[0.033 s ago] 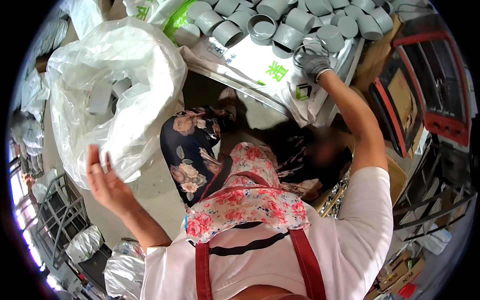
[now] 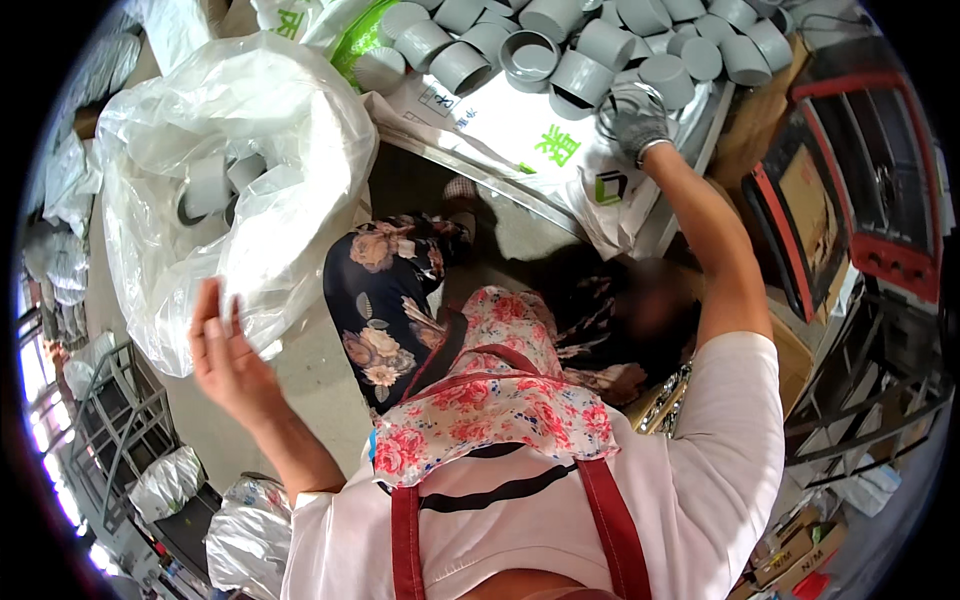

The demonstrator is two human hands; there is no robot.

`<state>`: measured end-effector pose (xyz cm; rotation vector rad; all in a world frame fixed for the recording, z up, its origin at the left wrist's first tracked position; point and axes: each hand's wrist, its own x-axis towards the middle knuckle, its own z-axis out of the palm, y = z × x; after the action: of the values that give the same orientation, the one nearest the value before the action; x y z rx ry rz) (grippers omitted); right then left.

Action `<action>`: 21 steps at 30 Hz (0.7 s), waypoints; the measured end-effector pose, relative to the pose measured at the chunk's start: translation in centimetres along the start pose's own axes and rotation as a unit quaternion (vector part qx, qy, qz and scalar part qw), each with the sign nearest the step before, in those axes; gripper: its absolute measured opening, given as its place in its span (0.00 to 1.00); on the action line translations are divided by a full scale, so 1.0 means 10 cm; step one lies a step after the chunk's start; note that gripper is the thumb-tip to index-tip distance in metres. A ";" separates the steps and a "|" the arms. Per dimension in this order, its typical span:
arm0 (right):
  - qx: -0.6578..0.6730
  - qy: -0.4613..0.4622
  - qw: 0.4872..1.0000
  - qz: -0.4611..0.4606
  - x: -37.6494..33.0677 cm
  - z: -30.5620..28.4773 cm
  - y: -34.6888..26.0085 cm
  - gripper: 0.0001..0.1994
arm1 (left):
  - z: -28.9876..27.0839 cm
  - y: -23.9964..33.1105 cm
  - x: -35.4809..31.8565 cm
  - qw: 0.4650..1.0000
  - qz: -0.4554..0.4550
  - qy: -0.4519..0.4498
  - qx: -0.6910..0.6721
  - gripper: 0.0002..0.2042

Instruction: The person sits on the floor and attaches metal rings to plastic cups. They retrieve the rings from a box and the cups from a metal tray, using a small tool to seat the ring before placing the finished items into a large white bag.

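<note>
My left hand (image 2: 232, 365) is open with its fingers apart and nothing in it, just below the near rim of a clear plastic bag (image 2: 330, 150). Inside that bag lie a few grey cylinders, one of them a short grey pipe piece (image 2: 207, 185) with a dark opening. At the upper right, my right hand (image 2: 642, 130) wears a grey glove and closes on thin silvery wire rings (image 2: 622, 100). Beyond it are piled several grey cylindrical pieces (image 2: 530, 57), some showing open ends. The gloved fingertips are partly lost among the rings.
Printed white sacking (image 2: 500, 130) lies under the pile, inside a metal-edged tray (image 2: 480, 178). Red-and-black frames (image 2: 870, 170) stand at the right, with cardboard below. A dark metal rack (image 2: 115, 400) and silver-wrapped bundles (image 2: 250, 535) are at the lower left.
My left hand has shifted slightly right and up. The pipe piece in the bag, blurred before, now shows a clear shape in a different pose. My right hand stays at the rings.
</note>
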<state>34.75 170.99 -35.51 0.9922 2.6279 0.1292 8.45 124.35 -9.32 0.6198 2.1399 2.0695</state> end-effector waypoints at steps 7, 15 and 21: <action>0.262 -0.017 0.964 -0.044 -0.61 -0.68 0.08 0.11 | 0.71 -0.11 -0.17 0.951 -0.043 -0.300 0.056 0.15; 0.660 -0.003 0.718 -0.219 -2.46 -1.92 -1.12 0.11 | 1.26 -0.12 -0.56 0.764 0.145 -0.623 0.088 0.45; 0.668 0.027 0.708 -0.228 -2.95 -1.91 -1.60 0.12 | 0.84 -0.20 -0.92 0.778 0.037 -0.618 0.106 0.37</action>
<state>39.09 140.21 -12.66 0.4976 2.6315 -2.1022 19.34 128.93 -13.81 1.5246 1.4488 0.8259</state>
